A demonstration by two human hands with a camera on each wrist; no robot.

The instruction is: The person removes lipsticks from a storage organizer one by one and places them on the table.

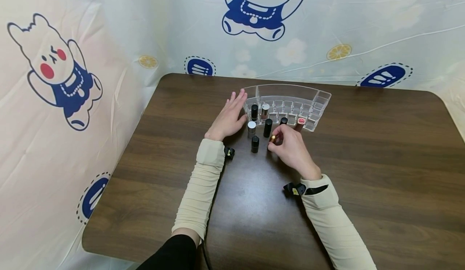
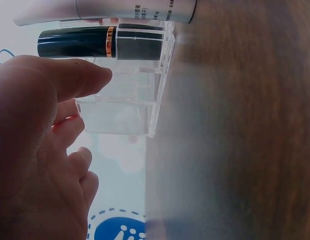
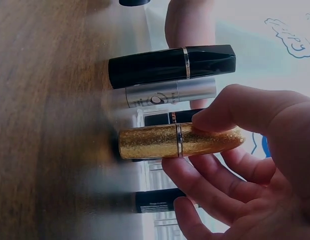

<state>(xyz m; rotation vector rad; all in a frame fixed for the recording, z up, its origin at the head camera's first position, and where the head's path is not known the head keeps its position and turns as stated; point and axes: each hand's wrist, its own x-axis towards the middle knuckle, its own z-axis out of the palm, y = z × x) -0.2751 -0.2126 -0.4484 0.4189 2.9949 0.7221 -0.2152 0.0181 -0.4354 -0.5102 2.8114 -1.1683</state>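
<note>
My right hand (image 1: 293, 149) pinches a glittery gold lipstick (image 3: 149, 143) between thumb and fingers. The tube is upright, its base at or just above the table; contact cannot be told. My left hand (image 1: 228, 118), fingers fairly straight, rests against the left end of a clear acrylic lipstick organizer (image 1: 320, 97). A black lipstick (image 2: 75, 42) with a gold band and a silver-capped tube (image 1: 265, 110) stand in its left slots. In front of it are a silver tube (image 1: 251, 128), a black tube (image 1: 268, 128) and a faceted black lipstick (image 3: 145, 67).
Beyond my right fingers are a black-capped tube (image 1: 283, 120) and a tube with a red-marked top (image 1: 301, 121), close to the organizer's front edge. The brown wooden table (image 1: 381, 161) extends to both sides. A printed cloth (image 1: 308, 28) hangs behind it.
</note>
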